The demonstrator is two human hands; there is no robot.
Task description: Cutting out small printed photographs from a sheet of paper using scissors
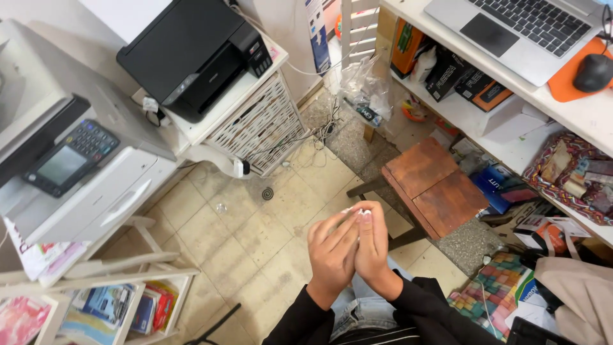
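Small white object (364, 211), kind unclear, was pinched between fingertips of left hand (332, 252) and right hand (373, 246), palms pressed together; slackened fingers might drop it onto the tiled floor (255, 243).

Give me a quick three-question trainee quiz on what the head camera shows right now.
1. True or false: the left hand and right hand are pressed together, palms facing.
2. Which thing stands on the tiled floor nearest the hands? A) wooden stool B) black printer C) laptop
3. Fill in: the computer mouse rests on an ______ pad beside the laptop.

Key
1. True; a small pale thing shows at the fingertips, too small to identify.
2. A; the printer sits on a white wicker cabinet, the laptop on the desk.
3. Orange.
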